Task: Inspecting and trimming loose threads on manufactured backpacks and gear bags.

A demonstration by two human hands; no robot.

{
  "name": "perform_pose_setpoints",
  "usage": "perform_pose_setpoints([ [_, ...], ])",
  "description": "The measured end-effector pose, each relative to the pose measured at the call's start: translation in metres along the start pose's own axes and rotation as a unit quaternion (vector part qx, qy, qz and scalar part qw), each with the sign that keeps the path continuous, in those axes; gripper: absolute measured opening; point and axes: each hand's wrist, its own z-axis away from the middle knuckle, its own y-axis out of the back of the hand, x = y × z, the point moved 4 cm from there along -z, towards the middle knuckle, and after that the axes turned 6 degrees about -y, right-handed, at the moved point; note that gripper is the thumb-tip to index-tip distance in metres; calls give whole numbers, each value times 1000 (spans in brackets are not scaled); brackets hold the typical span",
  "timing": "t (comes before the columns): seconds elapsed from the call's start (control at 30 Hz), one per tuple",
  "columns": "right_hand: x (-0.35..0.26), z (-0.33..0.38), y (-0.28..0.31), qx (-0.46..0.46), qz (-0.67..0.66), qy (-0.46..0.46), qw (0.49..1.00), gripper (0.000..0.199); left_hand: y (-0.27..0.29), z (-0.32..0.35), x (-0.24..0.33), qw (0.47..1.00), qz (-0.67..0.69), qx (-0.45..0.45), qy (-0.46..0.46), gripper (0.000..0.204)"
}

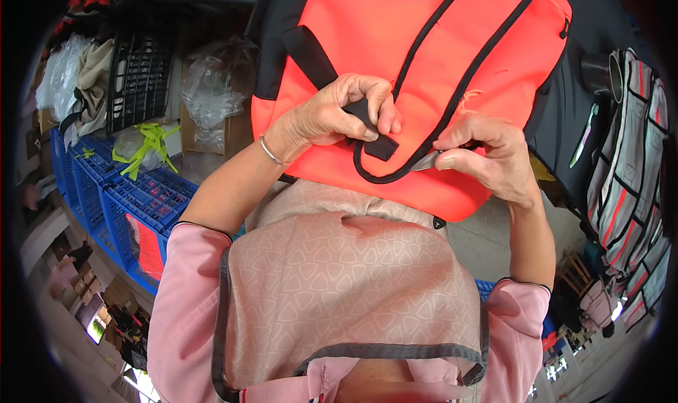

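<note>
A bright orange-red backpack [346,29] with black sides lies in front of me, its lower edge over my lap. On it is an orange shoulder strap [431,85] edged in black binding, with a rounded lower end. My left hand [337,113] is closed, pinching a black webbing strap [382,147] between thumb and fingers at that end. Beside it my right hand [494,152] is closed around a small silver metal tool [426,163], probably thread snips, mostly hidden by the fingers. Its tip reaches the black binding. Loose orange threads [469,98] lie above the right hand.
Blue plastic crates [148,198] stand at the left, with yellow-green strips [150,149] on top. Behind them are a black basket [141,78] and clear plastic bags [212,96]. Grey striped bag pieces [625,170] hang at the right, near a dark cylinder [604,75].
</note>
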Motion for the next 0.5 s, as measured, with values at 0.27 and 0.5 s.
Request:
perform_pose_setpoints([
  [0.27, -27, 41, -16, 267, 363, 99, 887, 25, -11, -2, 2, 979, -175, 8, -99, 20],
  [0.5, -14, 53, -33, 281, 457, 82, 840, 26, -23, -5, 1, 970, -220, 36, -97, 22],
])
